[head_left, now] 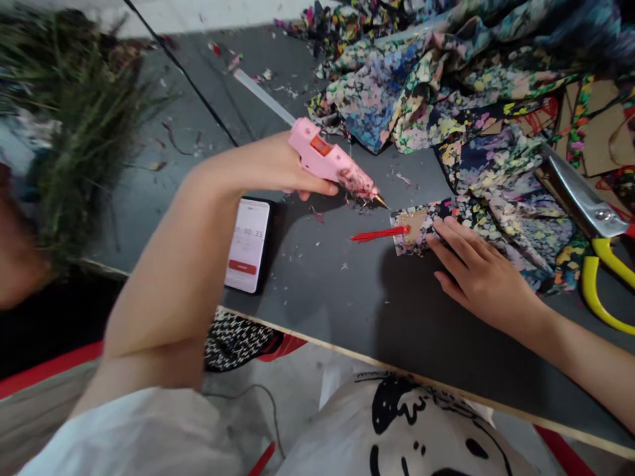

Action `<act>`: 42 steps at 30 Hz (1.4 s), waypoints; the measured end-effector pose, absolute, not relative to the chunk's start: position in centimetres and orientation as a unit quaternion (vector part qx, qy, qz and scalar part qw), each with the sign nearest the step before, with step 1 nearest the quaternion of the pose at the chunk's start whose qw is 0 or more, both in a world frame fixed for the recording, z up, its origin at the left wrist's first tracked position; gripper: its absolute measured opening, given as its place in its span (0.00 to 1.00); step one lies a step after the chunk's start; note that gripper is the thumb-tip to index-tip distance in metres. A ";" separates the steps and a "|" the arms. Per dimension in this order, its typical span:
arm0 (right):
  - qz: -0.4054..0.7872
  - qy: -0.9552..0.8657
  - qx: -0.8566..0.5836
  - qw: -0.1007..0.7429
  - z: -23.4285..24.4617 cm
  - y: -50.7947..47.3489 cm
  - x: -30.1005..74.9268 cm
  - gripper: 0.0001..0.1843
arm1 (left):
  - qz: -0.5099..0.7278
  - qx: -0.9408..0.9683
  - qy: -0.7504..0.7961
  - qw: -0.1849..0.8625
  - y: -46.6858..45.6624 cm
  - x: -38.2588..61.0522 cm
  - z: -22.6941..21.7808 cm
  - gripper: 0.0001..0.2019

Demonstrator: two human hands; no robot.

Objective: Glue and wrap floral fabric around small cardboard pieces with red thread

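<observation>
My left hand is closed around a pink glue gun, a finger on the trigger. The gun's brass nozzle points down and to the right, a short way above a small fabric-covered cardboard piece. My right hand lies flat with fingers stretched out, pressing the right side of that piece against the grey table. A red tassel sticks out to the left from the piece.
A phone showing a timer lies left of the work. Floral fabric is piled at the back right. Yellow-handled scissors lie at the right edge. A bunch of green stems fills the far left. A black cable crosses the table.
</observation>
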State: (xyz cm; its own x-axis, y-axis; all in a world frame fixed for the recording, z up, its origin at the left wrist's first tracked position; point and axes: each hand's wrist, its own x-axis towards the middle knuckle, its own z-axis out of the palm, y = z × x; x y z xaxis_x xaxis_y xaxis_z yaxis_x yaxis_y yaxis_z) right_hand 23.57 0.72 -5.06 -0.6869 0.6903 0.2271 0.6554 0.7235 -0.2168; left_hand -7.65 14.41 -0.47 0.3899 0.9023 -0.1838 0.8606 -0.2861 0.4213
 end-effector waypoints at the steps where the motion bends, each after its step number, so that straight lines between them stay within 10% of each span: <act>1: 0.058 -0.917 -0.366 0.149 -5.1 0.7 23.6 0.23 | -0.004 0.790 0.537 0.297 14.9 -7.8 -0.6 0.33; 22: 0.077 -0.878 -0.435 0.186 -5.0 0.6 24.0 0.38 | 0.129 0.888 0.440 -0.030 3.2 3.2 -1.0 0.17; 42: 0.095 -0.884 -0.426 0.167 -5.2 0.7 24.1 0.24 | 0.108 0.910 0.387 -0.106 3.2 4.8 -3.1 0.05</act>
